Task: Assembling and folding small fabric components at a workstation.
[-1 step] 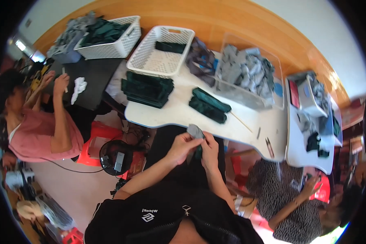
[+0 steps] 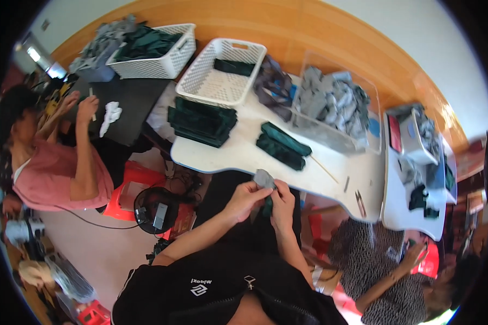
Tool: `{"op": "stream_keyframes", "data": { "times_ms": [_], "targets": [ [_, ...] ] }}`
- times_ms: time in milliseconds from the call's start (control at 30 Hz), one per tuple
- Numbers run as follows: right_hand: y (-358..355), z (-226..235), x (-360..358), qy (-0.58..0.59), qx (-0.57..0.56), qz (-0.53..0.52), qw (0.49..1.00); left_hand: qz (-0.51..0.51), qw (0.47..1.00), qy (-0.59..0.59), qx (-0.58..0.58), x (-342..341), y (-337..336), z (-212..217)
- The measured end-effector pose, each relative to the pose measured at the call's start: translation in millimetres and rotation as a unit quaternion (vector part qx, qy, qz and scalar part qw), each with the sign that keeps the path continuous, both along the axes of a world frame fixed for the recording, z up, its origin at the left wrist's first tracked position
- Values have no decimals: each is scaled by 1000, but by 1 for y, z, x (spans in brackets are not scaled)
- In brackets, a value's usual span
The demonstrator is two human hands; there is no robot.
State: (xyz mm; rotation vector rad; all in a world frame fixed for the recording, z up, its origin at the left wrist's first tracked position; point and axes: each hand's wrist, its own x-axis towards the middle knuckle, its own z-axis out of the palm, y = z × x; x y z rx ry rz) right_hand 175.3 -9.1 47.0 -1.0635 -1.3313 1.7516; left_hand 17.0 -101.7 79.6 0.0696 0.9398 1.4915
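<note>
Both hands meet just below the near edge of the white surface (image 2: 244,154), pinching one small grey fabric piece (image 2: 264,177) between them: the left hand (image 2: 245,198) grips its lower left side with closed fingers, the right hand (image 2: 282,199) closes on its right side, with a bit of dark green cloth (image 2: 268,206) hanging beneath. It looks like the step of fitting or turning the grey piece over the green one is under way; the next move would call for a firm pinch and careful alignment. Just beyond the hands lie folded dark green pieces (image 2: 282,145), further left a dark green stack (image 2: 201,121)
</note>
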Motion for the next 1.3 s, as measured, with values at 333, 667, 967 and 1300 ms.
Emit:
{"op": "stream_keyframes", "data": {
  "times_ms": [333, 667, 967, 1300],
  "targets": [
    [-57, 73, -21, 8, 23, 20, 1000, -6, 996, 77, -50, -17, -54, 41],
    [-16, 23, 12, 17, -19, 1, 1000, 51, 997, 51, 10, -1, -5, -9],
    [-5, -16, 21, 11, -15, 7, 1000, 27, 1000, 1, 12, 23, 7, -26],
    [11, -29, -5, -145, 191, -46, 970, 134, 965, 227, -2, 62, 13, -64]
  ]
}}
